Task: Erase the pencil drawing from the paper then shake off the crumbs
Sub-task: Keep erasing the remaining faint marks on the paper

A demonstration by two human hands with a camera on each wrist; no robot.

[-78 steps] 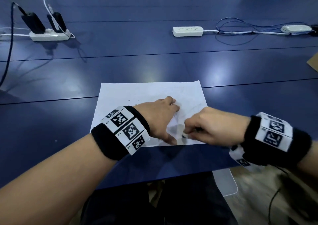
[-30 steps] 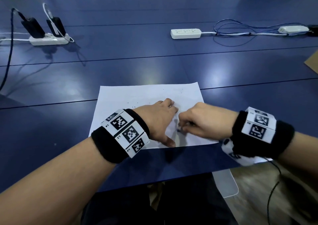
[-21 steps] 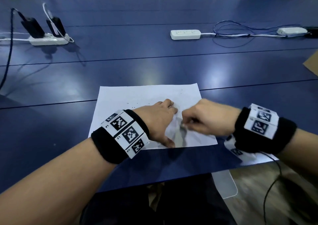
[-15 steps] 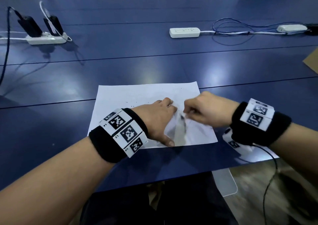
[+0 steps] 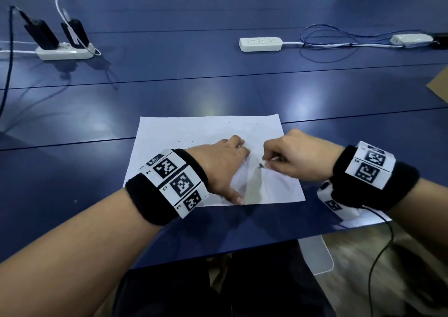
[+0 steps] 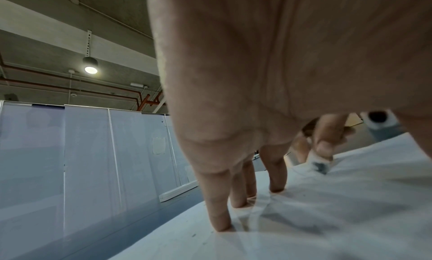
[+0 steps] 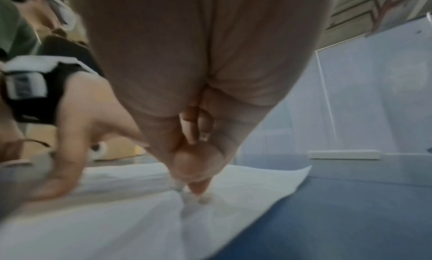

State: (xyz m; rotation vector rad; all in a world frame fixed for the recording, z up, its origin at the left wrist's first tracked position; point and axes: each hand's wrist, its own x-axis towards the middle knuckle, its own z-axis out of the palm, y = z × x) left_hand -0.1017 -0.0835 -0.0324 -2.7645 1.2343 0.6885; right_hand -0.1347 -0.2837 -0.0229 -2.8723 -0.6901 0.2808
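Observation:
A white sheet of paper (image 5: 189,132) lies on the blue table (image 5: 218,86), near its front edge. My left hand (image 5: 225,169) presses flat on the sheet with straight fingers (image 6: 219,199) spread on the paper (image 6: 350,199). My right hand (image 5: 291,159) pinches a small white eraser (image 6: 319,165) with a grey smudged tip, and the tip touches the paper just right of my left fingers. In the right wrist view the curled fingers (image 7: 198,171) push down on the wrinkled sheet (image 7: 117,208). Dark crumbs (image 5: 184,143) dot the paper beyond my left hand.
A white power strip (image 5: 260,44) lies at the far middle, with blue and white cables (image 5: 339,42) running right to another strip (image 5: 412,39). A third strip with two black adapters (image 5: 63,50) stands far left. A brown cardboard corner (image 5: 440,86) juts in at right.
My right hand with the eraser has rubbed back and forth, moving away from the front edge toward the sheet's middle. The left hand has stayed pressed in place.

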